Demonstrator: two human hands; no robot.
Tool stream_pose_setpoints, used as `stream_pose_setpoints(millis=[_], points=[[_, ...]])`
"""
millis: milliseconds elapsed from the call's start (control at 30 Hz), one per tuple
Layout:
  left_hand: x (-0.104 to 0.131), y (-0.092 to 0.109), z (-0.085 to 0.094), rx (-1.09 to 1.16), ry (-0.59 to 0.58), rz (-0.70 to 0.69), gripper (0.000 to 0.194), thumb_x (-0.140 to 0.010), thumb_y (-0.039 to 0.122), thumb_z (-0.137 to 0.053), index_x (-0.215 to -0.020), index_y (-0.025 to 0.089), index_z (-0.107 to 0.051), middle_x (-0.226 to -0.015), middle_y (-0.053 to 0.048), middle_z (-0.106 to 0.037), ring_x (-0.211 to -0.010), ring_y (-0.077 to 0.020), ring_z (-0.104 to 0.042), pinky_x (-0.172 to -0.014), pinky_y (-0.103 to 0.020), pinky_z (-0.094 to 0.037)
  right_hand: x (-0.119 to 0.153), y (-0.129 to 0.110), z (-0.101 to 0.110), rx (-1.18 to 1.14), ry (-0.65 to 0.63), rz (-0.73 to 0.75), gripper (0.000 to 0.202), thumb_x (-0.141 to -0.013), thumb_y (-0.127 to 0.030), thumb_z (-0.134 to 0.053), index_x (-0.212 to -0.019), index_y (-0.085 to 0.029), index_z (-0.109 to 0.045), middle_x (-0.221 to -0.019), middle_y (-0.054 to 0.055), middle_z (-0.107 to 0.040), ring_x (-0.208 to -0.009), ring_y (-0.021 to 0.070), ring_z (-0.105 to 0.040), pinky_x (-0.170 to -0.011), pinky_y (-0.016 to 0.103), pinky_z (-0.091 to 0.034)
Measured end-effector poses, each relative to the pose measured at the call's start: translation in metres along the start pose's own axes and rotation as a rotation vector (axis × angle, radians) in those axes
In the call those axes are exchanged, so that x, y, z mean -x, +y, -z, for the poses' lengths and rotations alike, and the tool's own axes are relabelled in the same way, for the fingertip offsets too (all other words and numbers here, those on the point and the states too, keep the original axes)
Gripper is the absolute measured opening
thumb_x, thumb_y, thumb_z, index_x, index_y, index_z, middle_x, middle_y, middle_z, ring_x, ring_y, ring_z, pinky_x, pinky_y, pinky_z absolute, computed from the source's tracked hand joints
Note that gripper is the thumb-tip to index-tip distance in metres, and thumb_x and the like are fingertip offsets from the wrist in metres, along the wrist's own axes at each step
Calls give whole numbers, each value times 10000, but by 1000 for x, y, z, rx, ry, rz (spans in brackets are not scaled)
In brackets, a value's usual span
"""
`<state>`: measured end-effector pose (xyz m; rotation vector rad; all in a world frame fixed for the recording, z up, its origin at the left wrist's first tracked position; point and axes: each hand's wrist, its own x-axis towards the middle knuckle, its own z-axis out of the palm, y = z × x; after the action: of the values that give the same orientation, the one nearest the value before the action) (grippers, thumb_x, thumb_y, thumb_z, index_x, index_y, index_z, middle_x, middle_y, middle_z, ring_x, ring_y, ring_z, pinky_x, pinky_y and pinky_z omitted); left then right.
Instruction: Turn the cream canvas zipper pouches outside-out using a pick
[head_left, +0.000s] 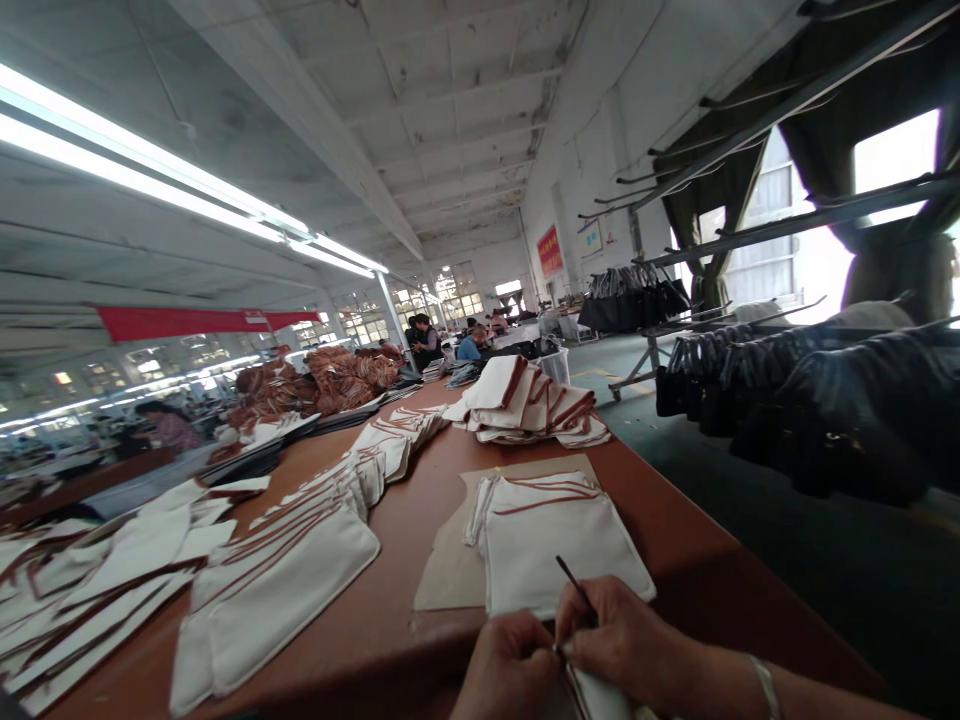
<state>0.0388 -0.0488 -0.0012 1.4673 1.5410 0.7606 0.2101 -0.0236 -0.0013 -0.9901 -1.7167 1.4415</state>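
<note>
At the table's near edge, my left hand [508,662] is closed, fingertips pinching the edge of a white fabric piece [600,697] with brown trim. Close against it, my right hand [619,640] grips a thin dark rod-like tool [570,572] that sticks up between thumb and fingers. Its fingertips also meet the piece's edge, where a small detail is too tiny to make out. Just beyond both hands lies a stack of white fabric panels [559,545] with brown edging, on a sheet of brown cardboard [446,575].
On the brown tabletop [420,520], a fanned row of white panels [292,590] runs along the left. Farther back sit a folded white pile [525,405] and brown bundles [330,380]. Loose white strips [112,580] spread at far left. Racks with dark bags [840,420] stand right; people work behind.
</note>
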Motion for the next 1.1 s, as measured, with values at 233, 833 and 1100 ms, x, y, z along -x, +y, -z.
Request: stream_pose_setpoints(millis=[233,833,1100], points=[[2,-12,5,183,-169,87,518,-573,661,-664,-506,180,-485,-469,56,-316,-494,-84,-202,-523,-292,-130,11,9,5,-91,-145,161,66,-725,-187,-632,-735,-123,-616,-636,-21,-533,-624,100,-446,-585,207,-338],[36,20,11,-179,-210,-202,558,-821,709,-489,-653,183,-409,-647,28,-330,-605,-108,-268,-511,-264,-185,19,-11,31,111,-305,160,183,-833,-289,-613,-896,-119,-641,-718,-17,-548,-643,96,-433,-557,191,-338],[46,40,13,-311,-109,-352,318,-916,327,-498,-646,178,-418,-667,26,-425,-639,-115,-358,-578,-236,-285,7,-16,29,-40,-432,-44,248,-814,-389,-636,-779,-149,-585,-503,-84,-408,-372,36,-297,-367,176,-219]])
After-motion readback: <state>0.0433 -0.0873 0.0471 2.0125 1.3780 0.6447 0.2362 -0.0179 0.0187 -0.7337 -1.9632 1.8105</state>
